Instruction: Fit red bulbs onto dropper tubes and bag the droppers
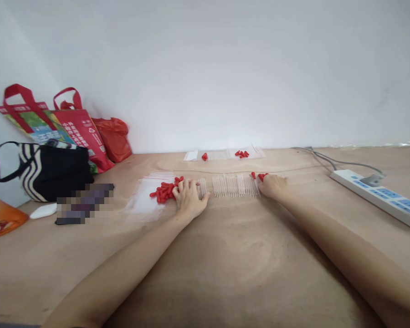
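My left hand (190, 199) rests with bent, spread fingers at the right edge of a pile of red rubber dropper bulbs (164, 192). Its thumb points right, beside a few thin clear tubes (202, 187). The bulbs lie on clear plastic zip bags (145, 198). To the right, a row of clear glass dropper tubes (234, 186) lies side by side on the table. My right hand (272, 187) is at the row's right end, fingers drawn together and partly hidden. Red bulbs (261, 176) show right behind its fingertips, and another red bulb (253, 175) tops a tube just left.
Farther back lie more red bulbs (242, 154) and tubes on plastic bags. A white power strip (379, 193) with a grey cable stands on the right. Shopping bags (85, 134), a black handbag (59, 171) and an orange pouch (3, 216) crowd the left side. A wall rises behind.
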A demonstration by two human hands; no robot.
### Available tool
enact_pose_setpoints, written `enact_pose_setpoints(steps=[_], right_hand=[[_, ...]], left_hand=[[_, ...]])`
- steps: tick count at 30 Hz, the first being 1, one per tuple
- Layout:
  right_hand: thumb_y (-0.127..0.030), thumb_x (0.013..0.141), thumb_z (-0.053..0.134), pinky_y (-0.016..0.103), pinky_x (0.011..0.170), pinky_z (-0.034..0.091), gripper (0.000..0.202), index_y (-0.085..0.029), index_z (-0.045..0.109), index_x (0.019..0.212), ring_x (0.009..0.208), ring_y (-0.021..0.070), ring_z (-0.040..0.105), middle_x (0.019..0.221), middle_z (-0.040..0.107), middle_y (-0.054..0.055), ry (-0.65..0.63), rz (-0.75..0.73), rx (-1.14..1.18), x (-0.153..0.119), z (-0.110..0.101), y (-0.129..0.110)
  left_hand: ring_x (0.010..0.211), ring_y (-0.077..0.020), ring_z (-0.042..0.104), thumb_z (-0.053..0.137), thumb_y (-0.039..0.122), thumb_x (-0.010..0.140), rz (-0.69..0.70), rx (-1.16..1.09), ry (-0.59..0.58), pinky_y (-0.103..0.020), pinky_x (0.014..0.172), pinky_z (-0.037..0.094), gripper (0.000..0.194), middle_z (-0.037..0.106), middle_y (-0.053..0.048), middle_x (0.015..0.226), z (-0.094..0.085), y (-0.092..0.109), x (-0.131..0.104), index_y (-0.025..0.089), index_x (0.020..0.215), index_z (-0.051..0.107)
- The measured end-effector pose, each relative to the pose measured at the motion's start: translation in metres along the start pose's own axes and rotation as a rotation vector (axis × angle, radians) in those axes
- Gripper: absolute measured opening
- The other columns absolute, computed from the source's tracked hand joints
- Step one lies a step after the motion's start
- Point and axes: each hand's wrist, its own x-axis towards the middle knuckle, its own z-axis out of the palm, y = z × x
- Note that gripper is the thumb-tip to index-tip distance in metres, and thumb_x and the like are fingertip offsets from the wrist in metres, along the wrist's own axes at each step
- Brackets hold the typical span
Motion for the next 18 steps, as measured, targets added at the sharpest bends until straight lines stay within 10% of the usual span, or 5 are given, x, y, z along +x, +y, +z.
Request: enact_pose_setpoints(steps=[11, 18], right_hand=[[-0.040, 0.081, 0.031, 0.036, 0.065, 0.039, 0.041, -0.012, 0.060, 0.082, 0.081, 0.0288, 0.058, 0.087, 0.063, 0.020, 0.048, 0.010, 0.109, 0.004, -0.008, 0.007], [-0.028, 0.085, 0.028, 0.034, 0.070, 0.034, 0.026, -0.014, 0.049, 0.088, 0.076, 0.0234, 0.055, 0.082, 0.061, 0.012, 0.415, -0.298, 0.303, -0.017, 0.008, -0.022]], left_hand=[[0.094, -0.0280, 0.043, 0.052, 0.030, 0.068, 0.042, 0.106, -0.080, -0.042, 0.074, 0.030, 0.015, 0.056, -0.007, 0.095, -0.022, -0.032, 0.033, 0.023, 0.080, 0.059], [0.097, -0.0262, 0.043, 0.046, 0.027, 0.075, 0.136, 0.158, -0.130, -0.043, 0.077, 0.027, 0.018, 0.058, -0.006, 0.095, -0.019, -0.040, 0.035, 0.025, 0.077, 0.064]])
